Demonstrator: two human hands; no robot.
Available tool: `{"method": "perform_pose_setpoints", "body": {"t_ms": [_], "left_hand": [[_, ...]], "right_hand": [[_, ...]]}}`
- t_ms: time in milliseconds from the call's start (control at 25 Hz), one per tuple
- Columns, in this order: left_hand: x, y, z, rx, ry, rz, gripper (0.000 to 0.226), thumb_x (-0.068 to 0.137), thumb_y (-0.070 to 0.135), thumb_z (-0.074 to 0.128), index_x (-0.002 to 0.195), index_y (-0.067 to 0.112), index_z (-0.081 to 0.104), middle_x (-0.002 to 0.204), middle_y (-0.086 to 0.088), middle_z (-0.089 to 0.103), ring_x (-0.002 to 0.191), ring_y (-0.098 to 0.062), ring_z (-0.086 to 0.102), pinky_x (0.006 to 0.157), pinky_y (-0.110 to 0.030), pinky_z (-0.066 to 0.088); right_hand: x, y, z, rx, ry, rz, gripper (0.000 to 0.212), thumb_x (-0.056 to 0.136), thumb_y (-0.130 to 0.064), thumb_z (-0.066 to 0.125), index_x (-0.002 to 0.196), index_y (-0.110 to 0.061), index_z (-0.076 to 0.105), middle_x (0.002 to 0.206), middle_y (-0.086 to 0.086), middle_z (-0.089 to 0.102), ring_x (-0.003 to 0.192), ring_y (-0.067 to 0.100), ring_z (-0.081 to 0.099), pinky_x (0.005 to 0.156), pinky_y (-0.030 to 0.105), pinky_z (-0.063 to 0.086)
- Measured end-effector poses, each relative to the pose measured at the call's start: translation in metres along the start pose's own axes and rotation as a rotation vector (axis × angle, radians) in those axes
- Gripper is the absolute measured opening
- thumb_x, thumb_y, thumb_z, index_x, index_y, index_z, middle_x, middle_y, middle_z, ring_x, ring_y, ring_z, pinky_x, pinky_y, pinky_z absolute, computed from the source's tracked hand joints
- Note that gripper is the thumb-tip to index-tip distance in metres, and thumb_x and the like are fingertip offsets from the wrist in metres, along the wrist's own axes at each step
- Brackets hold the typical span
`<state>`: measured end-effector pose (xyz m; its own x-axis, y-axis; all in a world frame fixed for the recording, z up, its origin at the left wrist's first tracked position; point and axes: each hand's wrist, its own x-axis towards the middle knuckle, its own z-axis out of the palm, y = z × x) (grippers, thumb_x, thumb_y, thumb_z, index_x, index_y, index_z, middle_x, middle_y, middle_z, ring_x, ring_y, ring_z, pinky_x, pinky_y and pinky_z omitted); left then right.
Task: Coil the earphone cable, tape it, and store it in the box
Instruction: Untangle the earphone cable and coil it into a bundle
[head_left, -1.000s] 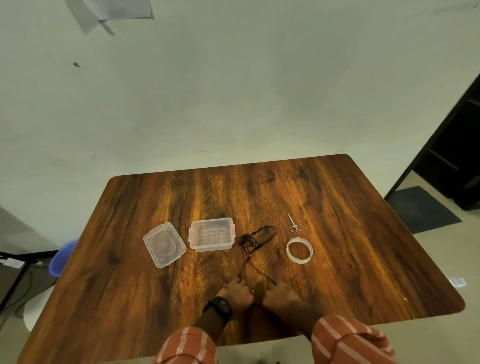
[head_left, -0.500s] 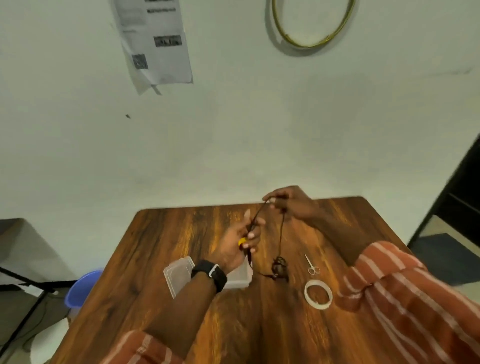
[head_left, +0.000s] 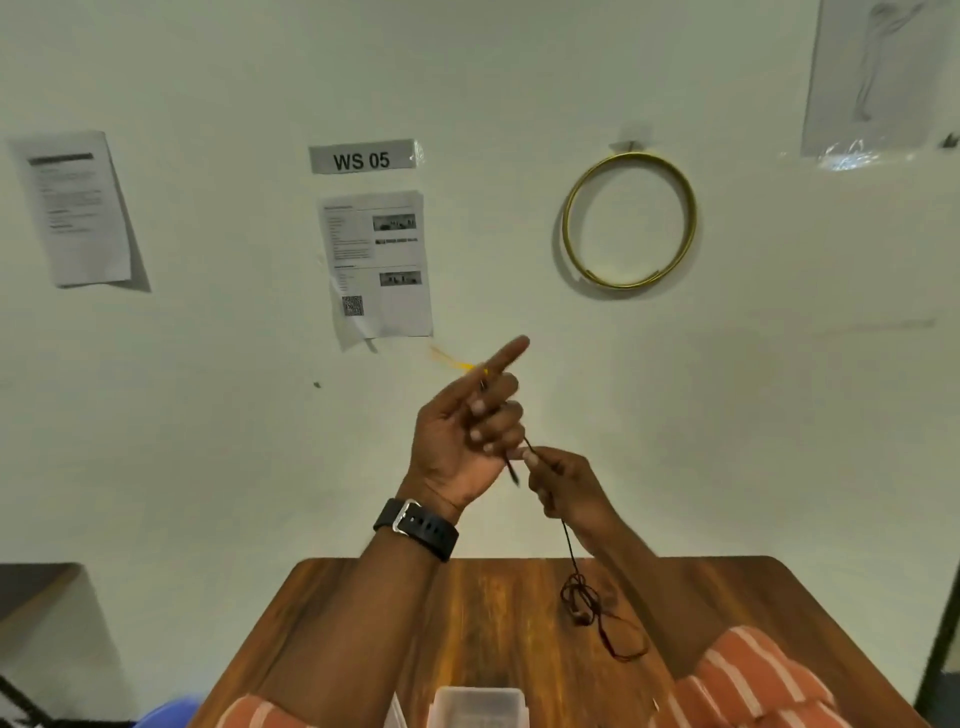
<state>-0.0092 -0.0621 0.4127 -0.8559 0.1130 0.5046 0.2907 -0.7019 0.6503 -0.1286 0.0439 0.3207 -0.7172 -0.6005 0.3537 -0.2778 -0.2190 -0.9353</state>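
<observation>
- Currently, your left hand (head_left: 467, 431) is raised in front of the wall, index finger pointing straight up, the other fingers curled over the earphone cable (head_left: 569, 540) near its yellow end.
- Your right hand (head_left: 563, 483) is just beside it and lower, thumb and fingertips pinched on the same cable.
- From the right hand the cable hangs down to a loose tangle that hovers over or rests on the wooden table (head_left: 493, 613); you cannot tell which from this view.
- Coiling: judged as only starting. No finished loops sit on either hand.
- Taping: not yet done. Neither tape nor scissors appear in this view.
- Storing: not yet done. The clear plastic box (head_left: 478, 701) stands at the bottom edge of the view, well apart from the cable, with nothing of the cable in it.
- Remaining work: wind the full hanging length, tape the coil, place it in the box.
</observation>
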Motion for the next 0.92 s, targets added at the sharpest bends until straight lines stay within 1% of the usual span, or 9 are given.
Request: {"method": "perform_pose_setpoints", "body": {"t_ms": [80,160,360,480,520,600,720,800,920], "left_hand": [[0.005,0.008,-0.004,-0.037,0.096,0.112,0.069,0.09,0.012,0.057,0.151,-0.001,0.026,0.087,-0.001,0.066,0.053,-0.008,0.046,0.048,-0.02,0.035],[0.006,0.011,-0.013,0.001,0.245,0.207,0.052,0.095,0.013,0.05,0.145,0.012,0.037,0.099,-0.006,0.073,0.052,-0.008,0.052,0.048,-0.019,0.044],[0.006,0.017,-0.029,0.209,0.405,0.302,0.022,0.098,0.011,0.05,0.118,0.017,0.046,0.089,-0.003,0.063,0.048,-0.007,0.041,0.042,-0.018,0.029],[0.006,0.017,-0.052,0.926,0.568,0.25,0.028,0.103,0.003,0.043,0.129,0.013,0.043,0.098,-0.003,0.071,0.057,-0.006,0.051,0.051,-0.026,0.035],[0.002,0.011,-0.058,1.205,0.554,0.168,0.031,0.104,0.004,0.042,0.134,0.013,0.042,0.094,-0.002,0.073,0.059,-0.003,0.057,0.057,-0.026,0.039],[-0.009,-0.01,-0.064,1.425,0.443,-0.085,0.033,0.106,0.011,0.04,0.138,0.016,0.042,0.077,-0.003,0.071,0.059,-0.007,0.064,0.06,-0.022,0.043],[-0.031,-0.042,-0.052,1.076,0.334,-0.309,0.045,0.108,0.039,0.029,0.107,0.011,0.065,0.05,0.001,0.046,0.038,-0.009,0.035,0.044,-0.023,0.027],[-0.044,-0.052,-0.039,0.58,0.282,-0.278,0.055,0.1,0.052,0.039,0.091,0.007,0.069,0.044,0.006,0.036,0.036,-0.004,0.026,0.04,-0.021,0.017],[-0.04,-0.037,-0.026,0.149,0.16,-0.036,0.026,0.096,0.031,0.056,0.096,0.007,0.066,0.048,0.008,0.047,0.035,-0.003,0.038,0.04,-0.019,0.022]], "right_hand": [[-0.008,0.009,0.002,-0.007,0.002,0.017,0.024,0.1,-0.03,0.055,0.1,-0.018,0.076,0.056,-0.004,0.037,0.047,0.007,0.028,0.045,0.023,0.021],[-0.017,0.017,0.002,-0.007,0.014,0.04,0.027,0.101,-0.03,0.052,0.1,-0.015,0.074,0.053,-0.006,0.036,0.045,0.007,0.026,0.044,0.022,0.02],[-0.035,0.029,0.001,-0.07,0.022,0.051,0.026,0.102,-0.02,0.05,0.096,-0.013,0.074,0.053,-0.003,0.036,0.041,0.003,0.029,0.042,0.02,0.025],[-0.052,0.014,0.004,-0.181,-0.104,-0.011,0.024,0.101,-0.016,0.052,0.094,-0.011,0.074,0.053,-0.012,0.047,0.047,0.0,0.036,0.049,0.016,0.033],[-0.055,0.003,0.004,-0.225,-0.163,-0.042,0.023,0.1,-0.016,0.053,0.094,-0.01,0.074,0.055,-0.013,0.052,0.05,0.0,0.039,0.052,0.015,0.035],[-0.055,-0.025,0.001,-0.243,-0.209,-0.097,0.023,0.1,-0.015,0.054,0.092,-0.007,0.074,0.055,-0.013,0.054,0.05,0.0,0.04,0.052,0.014,0.034],[-0.03,-0.065,-0.013,-0.28,-0.148,-0.174,0.025,0.098,-0.013,0.056,0.085,0.002,0.071,0.048,-0.018,0.056,0.044,-0.002,0.044,0.05,0.011,0.033],[-0.014,-0.07,-0.019,-0.3,-0.131,-0.188,0.025,0.096,-0.016,0.06,0.081,0.001,0.07,0.045,-0.018,0.054,0.044,-0.002,0.045,0.05,0.009,0.034],[-0.008,-0.032,-0.018,-0.184,-0.156,-0.113,0.023,0.095,-0.025,0.062,0.08,-0.012,0.073,0.048,-0.012,0.045,0.046,0.006,0.038,0.048,0.023,0.033]]}}
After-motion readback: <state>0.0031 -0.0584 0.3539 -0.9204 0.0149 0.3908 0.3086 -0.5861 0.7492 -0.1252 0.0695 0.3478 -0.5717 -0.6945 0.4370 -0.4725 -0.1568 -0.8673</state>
